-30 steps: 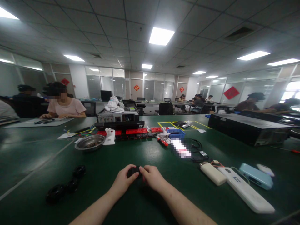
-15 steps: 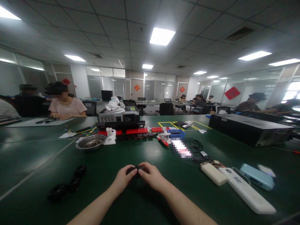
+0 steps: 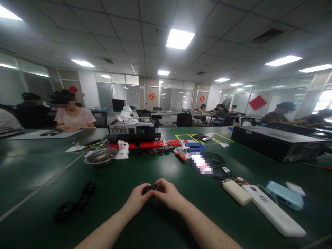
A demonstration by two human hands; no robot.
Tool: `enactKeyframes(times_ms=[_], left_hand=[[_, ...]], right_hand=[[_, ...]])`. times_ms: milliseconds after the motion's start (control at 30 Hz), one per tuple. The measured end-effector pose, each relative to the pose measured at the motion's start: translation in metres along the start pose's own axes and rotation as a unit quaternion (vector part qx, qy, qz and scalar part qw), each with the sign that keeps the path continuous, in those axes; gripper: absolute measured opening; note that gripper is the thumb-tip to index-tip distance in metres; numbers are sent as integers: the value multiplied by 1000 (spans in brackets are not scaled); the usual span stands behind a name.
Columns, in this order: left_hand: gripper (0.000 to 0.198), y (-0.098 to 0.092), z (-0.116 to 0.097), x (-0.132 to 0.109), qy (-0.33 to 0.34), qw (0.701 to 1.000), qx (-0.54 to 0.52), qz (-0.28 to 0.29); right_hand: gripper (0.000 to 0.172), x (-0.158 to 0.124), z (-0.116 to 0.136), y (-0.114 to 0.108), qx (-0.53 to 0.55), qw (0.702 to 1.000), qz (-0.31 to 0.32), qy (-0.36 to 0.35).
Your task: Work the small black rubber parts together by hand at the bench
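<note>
Above the near middle of the green table, my left hand (image 3: 138, 199) and my right hand (image 3: 168, 193) meet at a small dark object (image 3: 150, 188). Both are closed, with thumbs and fingers pinching it from either side. Its kind is hard to make out because the fingers cover most of it. To the left of my left hand lie several black, shiny ring-like pieces: a larger black ring (image 3: 63, 211), a black piece (image 3: 82, 203) touching or close to it, and another black ring (image 3: 89, 187) farther back.
Ahead stand a metal bowl (image 3: 101, 158) of small parts, a red-handled screwdriver (image 3: 181, 156), a blue bin (image 3: 195, 148) and an opened electronic device (image 3: 131, 128). To the right are power banks (image 3: 236, 192), a white device (image 3: 275, 211) and a black case (image 3: 275, 141). Other people sit farther back.
The dark object has turned slightly between my fingers, and both hands have shifted a little. The things on the table have stayed in place.
</note>
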State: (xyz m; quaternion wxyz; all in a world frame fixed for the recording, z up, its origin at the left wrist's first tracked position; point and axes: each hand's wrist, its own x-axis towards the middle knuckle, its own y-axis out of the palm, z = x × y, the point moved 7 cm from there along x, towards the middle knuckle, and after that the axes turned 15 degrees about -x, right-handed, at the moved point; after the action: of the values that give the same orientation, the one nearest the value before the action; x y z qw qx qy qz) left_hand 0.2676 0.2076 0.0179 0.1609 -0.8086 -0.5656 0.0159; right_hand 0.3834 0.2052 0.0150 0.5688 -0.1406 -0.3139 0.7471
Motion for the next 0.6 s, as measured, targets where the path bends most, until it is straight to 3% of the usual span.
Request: enactKeyframes(times_ms=[133, 267, 467, 600], left_hand=[[42, -2, 2, 1, -17, 1000, -11, -6], [38, -1, -3, 0, 2, 1000, -1, -10], [36, -6, -7, -2, 38, 998, -24, -47], [35, -4, -10, -4, 43, 998, -5, -44]], right_hand=[[39, -6, 13, -5, -38, 997, -18, -57], [52, -7, 14, -4, -17, 999, -19, -47], [32, -2, 1, 14, 124, 988, 82, 51], [35, 3, -8, 16, 179, 976, 78, 94]])
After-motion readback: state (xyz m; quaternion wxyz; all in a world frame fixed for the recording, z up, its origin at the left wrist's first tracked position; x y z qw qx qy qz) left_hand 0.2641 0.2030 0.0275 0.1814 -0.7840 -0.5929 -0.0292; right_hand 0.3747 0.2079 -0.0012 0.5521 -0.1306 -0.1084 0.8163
